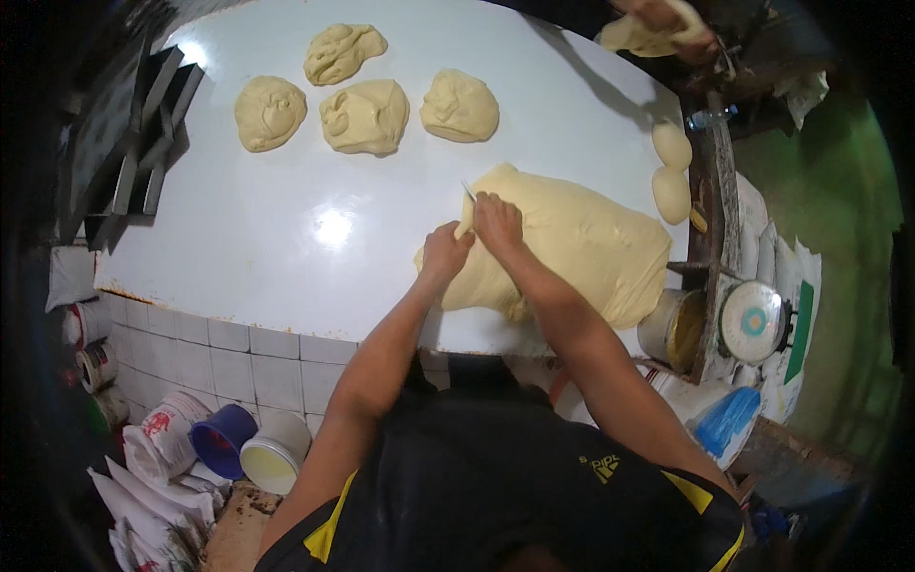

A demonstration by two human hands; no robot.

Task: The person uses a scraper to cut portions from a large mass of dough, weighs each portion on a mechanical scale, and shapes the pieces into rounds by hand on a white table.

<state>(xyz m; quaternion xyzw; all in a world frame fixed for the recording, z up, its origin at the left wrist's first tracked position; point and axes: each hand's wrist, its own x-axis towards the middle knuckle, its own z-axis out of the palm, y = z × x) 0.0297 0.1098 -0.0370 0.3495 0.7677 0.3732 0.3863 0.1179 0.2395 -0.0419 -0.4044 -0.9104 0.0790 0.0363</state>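
A large slab of pale yellow dough (586,229) lies across the right part of the white tabletop. At its left edge, my left hand (446,250) is closed on a fold of the dough. Right beside it, my right hand (498,221) grips a thin cutting blade (468,191); only its light tip sticks out past the fingers, and the handle is hidden. Farther off on the table sit separate dough lumps: one at the left (271,114), one at the back (343,53), one in the middle (366,116) and one toward the right (460,106).
Dark metal tins (143,143) stand at the table's left end. Two smooth dough balls (671,195) rest near the right edge. Another person's hand (691,43) holds dough at the far right. A metal pot (672,329) stands at the near right; a blue bucket (223,440) is below left.
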